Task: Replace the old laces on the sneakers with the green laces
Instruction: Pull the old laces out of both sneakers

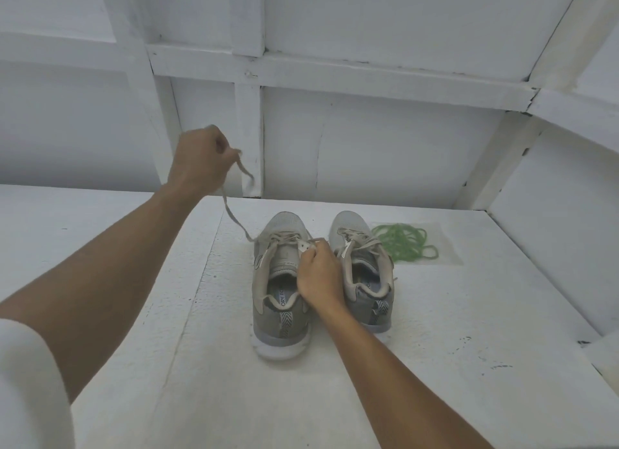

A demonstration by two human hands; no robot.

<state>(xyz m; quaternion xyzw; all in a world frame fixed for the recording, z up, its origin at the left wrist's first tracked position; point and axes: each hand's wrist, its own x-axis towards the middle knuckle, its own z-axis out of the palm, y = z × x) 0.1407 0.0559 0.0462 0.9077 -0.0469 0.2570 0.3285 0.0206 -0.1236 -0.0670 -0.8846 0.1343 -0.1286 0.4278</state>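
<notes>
Head view: you look down along both of your bare forearms at a pair of sneakers standing on a white surface.
Wall (368,140): white panels with raised battens stand behind the table and wrap round on your right.
Table (435,331): white, scuffed and flecked with dark marks near its right edge.
Sleeve (30,381): a white cuff shows on your left arm at the lower left corner.
Left sneaker (284,328): grey with a white sole, upright, heel toward you, toe toward the wall, near the middle of the table.
Right sneaker (376,303): the same kind, just beside the first one on its right, its pale laces loose over the tongue.
Green laces (402,242): a loose tangle lying on a clear sheet, just to the right of the right sneaker's toe.
Right hand (320,274): your fingers are curled and clamp the left sneaker's right eyelet edge, between the two shoes.
Left hand (201,160): raised above the table, left of the shoes, fingers pinching the free end of the old lace.
Old lace (231,210): a pale strand running from your left hand down to the left sneaker's front eyelets, with its tip dangling from your fingers.
</notes>
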